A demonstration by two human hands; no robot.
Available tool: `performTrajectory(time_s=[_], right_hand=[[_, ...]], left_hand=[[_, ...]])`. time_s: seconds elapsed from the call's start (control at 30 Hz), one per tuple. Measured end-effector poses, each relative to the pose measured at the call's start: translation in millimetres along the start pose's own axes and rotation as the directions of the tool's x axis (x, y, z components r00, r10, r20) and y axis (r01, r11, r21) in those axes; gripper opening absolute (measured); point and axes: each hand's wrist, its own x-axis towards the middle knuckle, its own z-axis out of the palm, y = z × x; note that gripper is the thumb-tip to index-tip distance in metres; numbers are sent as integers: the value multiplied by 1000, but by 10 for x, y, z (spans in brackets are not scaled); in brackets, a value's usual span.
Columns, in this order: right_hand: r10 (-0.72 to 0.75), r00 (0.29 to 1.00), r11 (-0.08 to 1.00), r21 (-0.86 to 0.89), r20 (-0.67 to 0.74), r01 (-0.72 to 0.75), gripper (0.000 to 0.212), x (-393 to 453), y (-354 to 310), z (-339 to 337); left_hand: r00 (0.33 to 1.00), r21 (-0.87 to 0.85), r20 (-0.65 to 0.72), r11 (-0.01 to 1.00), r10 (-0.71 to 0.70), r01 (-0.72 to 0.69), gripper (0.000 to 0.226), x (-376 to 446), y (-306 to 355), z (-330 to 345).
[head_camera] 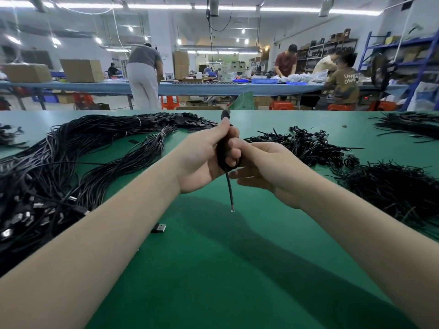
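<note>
Over the green worktop (237, 257) I see my left grip (204, 157) curled tight round a folded black cable (223, 150). Its plug end pokes above the thumb and its bare tail hangs below the palm. My right grip (268, 167) meets the bundle from the right; I cannot tell whether it pinches. Cable heaps (71, 162) flank both sides.

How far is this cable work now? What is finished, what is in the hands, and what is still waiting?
Done, it seems: a small heap of coiled cables lies on the green table at the right. In hand: the left hand grips one folded cable, its free end hanging down, and the right hand touches it. Left: the large bundles of long cables at the left, clearly the greater part.
</note>
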Motion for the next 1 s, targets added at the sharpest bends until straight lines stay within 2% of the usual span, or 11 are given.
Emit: performTrajectory(time_s=[0.1, 0.23, 0.3, 0.37, 0.47, 0.57, 0.67, 0.77, 0.9, 1.0], right_hand=[[-4, 996, 999, -33, -86, 1, 18, -4, 69, 28], [-23, 992, 1000, -9, -122, 22, 24, 3, 98, 24], [-34, 994, 999, -22, -105, 32, 27, 8, 99, 37], [-24, 997, 1000, -10, -67, 23, 28, 7, 93, 46], [18, 999, 997, 76, 49, -22, 29, -13, 68, 26], [22, 983, 988, 145, 182, -49, 35, -47, 41, -10], [-57, 982, 991, -107, 179, 77, 31, -83, 54, 30], [-153, 982, 924, -338, 107, 181, 25, -88, 60, 107], [-300, 952, 763, -582, 67, 281, 24, -70, 120, 153], [-356, 934, 662, -697, 31, 275, 25, -43, 226, 136]], left_hand=[[995, 75, -94, 997, -15, 22, 35, 22, -12, 24], [980, 389, -193, 920, 39, 40, 37, 45, -35, -5], [982, 337, -186, 941, 43, 23, 43, 54, -52, -25], [991, 182, -132, 983, 22, 3, 43, 58, -59, -30], [999, 31, -52, 999, -4, 6, 44, 69, -66, -39], [1000, 21, -17, 1000, 2, -1, 41, 81, -70, -49], [998, 118, -51, 992, 48, -42, 38, 96, -112, -60], [988, 233, -105, 969, 115, -88, 39, 106, -172, -54], [973, 331, -137, 935, 184, -130, 39, 129, -248, -19], [972, 336, -151, 934, 180, -121, 35, 134, -298, 14]])
